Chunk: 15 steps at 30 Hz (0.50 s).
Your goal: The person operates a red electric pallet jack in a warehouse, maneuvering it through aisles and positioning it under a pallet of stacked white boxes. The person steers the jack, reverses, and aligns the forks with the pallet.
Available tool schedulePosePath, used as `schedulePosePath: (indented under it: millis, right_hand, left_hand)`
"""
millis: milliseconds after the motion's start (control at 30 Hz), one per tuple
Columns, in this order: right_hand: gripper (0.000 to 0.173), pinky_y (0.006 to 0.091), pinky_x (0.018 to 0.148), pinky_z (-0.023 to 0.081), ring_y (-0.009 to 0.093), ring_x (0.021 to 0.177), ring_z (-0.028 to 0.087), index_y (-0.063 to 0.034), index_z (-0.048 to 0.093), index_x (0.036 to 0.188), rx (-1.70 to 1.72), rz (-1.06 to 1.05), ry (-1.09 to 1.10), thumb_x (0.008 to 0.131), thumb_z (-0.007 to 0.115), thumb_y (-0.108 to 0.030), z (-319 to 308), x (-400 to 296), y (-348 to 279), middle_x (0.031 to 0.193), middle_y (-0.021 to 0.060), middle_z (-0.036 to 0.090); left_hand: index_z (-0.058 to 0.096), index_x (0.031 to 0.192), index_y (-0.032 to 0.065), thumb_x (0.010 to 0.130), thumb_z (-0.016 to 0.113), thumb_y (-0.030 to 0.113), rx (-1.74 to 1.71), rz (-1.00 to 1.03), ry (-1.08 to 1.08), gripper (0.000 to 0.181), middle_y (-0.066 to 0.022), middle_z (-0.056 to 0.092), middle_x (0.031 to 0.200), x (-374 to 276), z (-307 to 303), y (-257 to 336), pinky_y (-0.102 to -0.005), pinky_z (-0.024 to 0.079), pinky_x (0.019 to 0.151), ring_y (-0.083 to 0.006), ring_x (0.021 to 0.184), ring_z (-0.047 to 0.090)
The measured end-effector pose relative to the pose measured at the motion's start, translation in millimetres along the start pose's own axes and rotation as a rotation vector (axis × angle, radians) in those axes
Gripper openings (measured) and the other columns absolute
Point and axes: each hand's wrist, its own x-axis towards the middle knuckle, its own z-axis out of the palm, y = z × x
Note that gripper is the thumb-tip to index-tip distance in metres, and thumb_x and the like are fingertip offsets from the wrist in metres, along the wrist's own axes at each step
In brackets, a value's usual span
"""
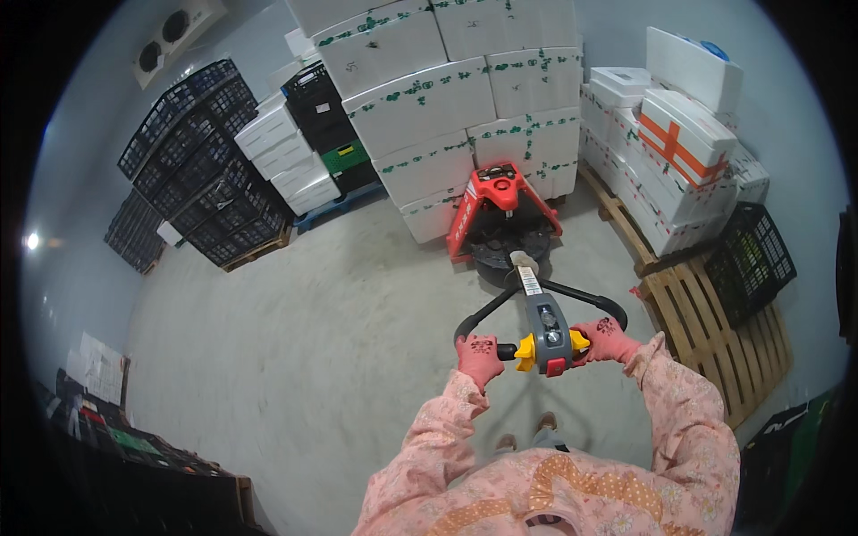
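Both my hands wear pink gloves and grip the looped black handlebar of a red electric pallet truck (499,191). My left hand (480,356) is closed around the left grip, beside a yellow thumb control (526,352). On the other side, my right hand (606,340) holds the right grip, its fingers at the second yellow control (579,340). Between them sits the grey control head (549,328) with a red button (556,366) at its near end. The truck's body stands against a tall stack of white foam boxes (429,100) sealed with green-printed tape; its forks are hidden.
Black plastic crates (208,167) are piled on a wooden pallet at the left. More white foam boxes (684,161) stand on a pallet at the right. Nearer me lie a wooden pallet (690,321) and a black crate (751,261). Dark crates (134,439) line the lower left.
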Motion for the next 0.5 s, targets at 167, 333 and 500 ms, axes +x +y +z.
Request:
schedulePosePath:
  millis: [167, 333, 500]
  right_hand:
    - [0.070, 0.0364, 0.079, 0.049, 0.027, 0.096, 0.063, -0.0147, 0.057, 0.117, 0.023, 0.064, -0.034, 0.062, 0.077, -0.053, -13.5, -6.4, -14.9, 0.105, 0.0065, 0.066]
    - [0.066, 0.0348, 0.077, 0.049, 0.026, 0.093, 0.064, -0.0146, 0.058, 0.116, 0.070, 0.024, -0.017, 0.062, 0.079, -0.047, -24.2, -9.3, -27.2, 0.100, 0.0064, 0.068]
    - [0.065, 0.0339, 0.079, 0.049, 0.025, 0.093, 0.065, -0.0139, 0.058, 0.116, 0.092, 0.051, -0.017, 0.063, 0.080, -0.044, -38.8, -15.3, -38.8, 0.102, 0.0065, 0.067]
  left_hand:
    - [0.064, 0.090, 0.0105, 0.063, 0.065, 0.021, -0.002, 0.031, 0.067, 0.029, -0.0083, 0.065, 0.093, -1.2, 1.2, -4.3, -0.0432, 0.037, 0.093, -0.0284, 0.098, 0.057]
    - [0.065, 0.091, 0.0117, 0.065, 0.064, 0.022, 0.022, 0.051, 0.065, 0.027, -0.0091, 0.065, 0.091, -7.3, -13.4, -6.2, -0.0433, 0.036, 0.091, -0.0280, 0.096, 0.058]
    - [0.066, 0.090, 0.0117, 0.066, 0.064, 0.022, 0.040, 0.085, 0.083, 0.027, -0.0090, 0.065, 0.090, -16.8, -34.7, -7.8, -0.0429, 0.035, 0.090, -0.0281, 0.094, 0.058]
